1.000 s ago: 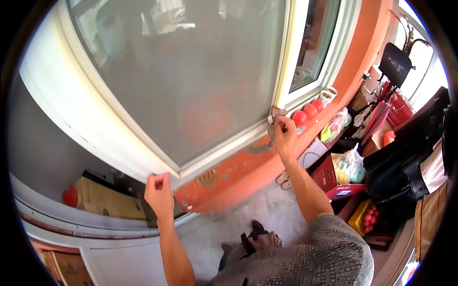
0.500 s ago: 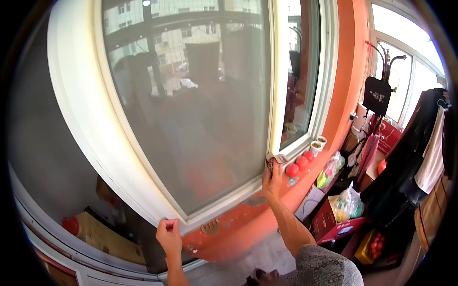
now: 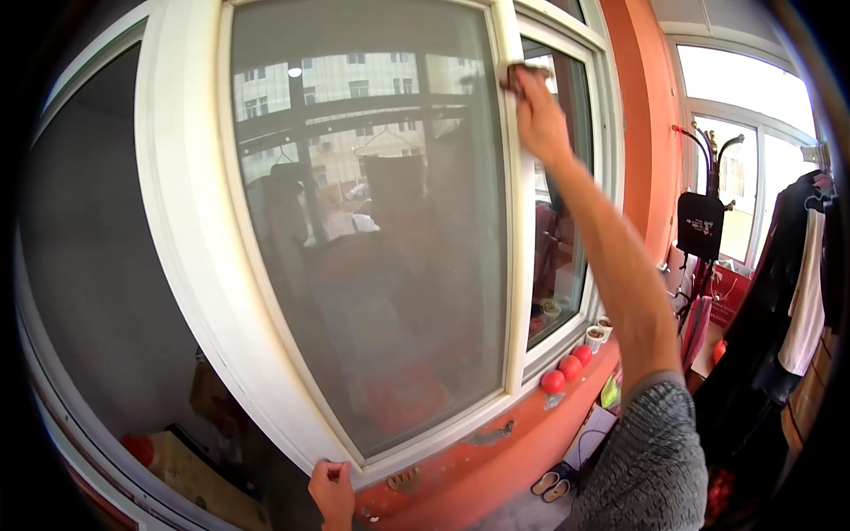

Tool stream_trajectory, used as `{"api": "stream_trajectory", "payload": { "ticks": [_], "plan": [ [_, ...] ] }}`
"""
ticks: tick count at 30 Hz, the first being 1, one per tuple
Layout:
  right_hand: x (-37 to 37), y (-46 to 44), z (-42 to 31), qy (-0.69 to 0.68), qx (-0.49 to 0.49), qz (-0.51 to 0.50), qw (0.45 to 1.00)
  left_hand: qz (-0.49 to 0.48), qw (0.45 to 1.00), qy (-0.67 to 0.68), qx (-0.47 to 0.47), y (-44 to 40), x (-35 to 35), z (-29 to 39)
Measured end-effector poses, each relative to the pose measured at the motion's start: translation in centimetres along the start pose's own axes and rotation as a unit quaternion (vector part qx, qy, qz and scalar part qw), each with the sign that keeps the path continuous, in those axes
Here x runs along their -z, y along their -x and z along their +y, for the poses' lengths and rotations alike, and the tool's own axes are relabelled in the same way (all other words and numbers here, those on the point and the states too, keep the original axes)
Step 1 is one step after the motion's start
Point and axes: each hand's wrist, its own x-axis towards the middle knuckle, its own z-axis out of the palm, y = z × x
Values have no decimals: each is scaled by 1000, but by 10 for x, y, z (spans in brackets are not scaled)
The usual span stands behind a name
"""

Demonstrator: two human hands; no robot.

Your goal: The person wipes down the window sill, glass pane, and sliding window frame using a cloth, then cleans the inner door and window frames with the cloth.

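My right hand (image 3: 542,119) is raised to the upper part of the white window frame (image 3: 514,265). Its fingers are closed on a crumpled brown cloth (image 3: 516,78) pressed against the upright; the hand is slightly blurred. Low on the left, my left hand (image 3: 333,492) has its fingers curled together beside the bottom corner of the frame. Whatever they may hold is hidden. Between the hands stretches a grey mesh screen (image 3: 381,292) with buildings mirrored or showing through it.
Red balls (image 3: 553,381) and small white cups (image 3: 595,336) stand on the orange sill to the right. Sandals (image 3: 556,482) lie on the floor below. A coat rack (image 3: 714,168) with a black bag and hanging dark clothes (image 3: 779,292) are at far right.
My right hand has moved up the frame with the cloth, from the sill corner to near the top. My left hand stays by the lower left corner. The view has tilted upward.
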Motion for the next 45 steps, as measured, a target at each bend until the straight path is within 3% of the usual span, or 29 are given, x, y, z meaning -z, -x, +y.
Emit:
{"api": "stream_trajectory", "payload": {
  "ticks": [2, 3, 4, 6, 8, 10, 15, 20, 27, 29, 31, 33, 34, 37, 38, 40, 43, 45],
  "plan": [
    [-9, -67, 15, 9, -33, -5, 999, -27, 999, -24, 30, -1, 8, 16],
    [-18, -93, 30, 25, 6, 19, 999, -59, 995, -49, 64, 2, 12, 22],
    [-18, -112, 22, 20, -38, 1, 999, -44, 995, -47, 70, 4, 10, 20],
    [-34, -142, 13, 59, -16, 54, 997, -6, 1000, 17, -20, 4, 6, 19],
    [-41, -159, -22, -11, -67, 75, 995, -12, 1000, -17, -1, 8, 1, 6],
    [-58, -184, -64, -55, -52, 99, 992, -16, 1000, -9, -13, 7, 4, 11],
    [-103, -238, -171, -126, 56, 121, 983, -5, 1000, 12, -4, 6, 5, 12],
    [-122, -233, -305, -185, 243, 99, 947, 2, 1000, 13, -3, 9, 3, 13],
    [-123, -246, -334, -182, 252, 41, 949, 10, 1000, -3, 7, 6, 1, 4],
    [-118, -223, -346, -173, 238, 37, 955, -7, 1000, 5, 27, 7, 4, 9],
    [-119, -174, -357, -228, 302, 130, 916, 5, 1000, -2, 6, 6, 3, 10],
    [-117, -116, -363, -202, 262, 28, 943, 6, 1000, 4, 13, 8, 3, 8],
    [-109, -70, -373, -211, 274, 79, 935, 9, 1000, 13, 15, 10, 3, 7],
    [-71, 63, -389, -258, 275, -18, 926, 2, 999, 6, 32, 21, 15, -1],
    [-43, 101, -397, -298, 257, -140, 909, 6, 999, 6, 37, 26, 18, -3],
    [-35, 212, -400, -315, 247, -260, 879, -10, 998, 1, 69, 38, 35, 1],
    [-8, 311, -400, -324, 284, -280, 858, -20, 994, 22, 107, 62, 59, 2],
    [2, 340, -396, -344, 369, -314, 804, -24, 991, 2, 129, 86, 73, -7]
  ]
}}
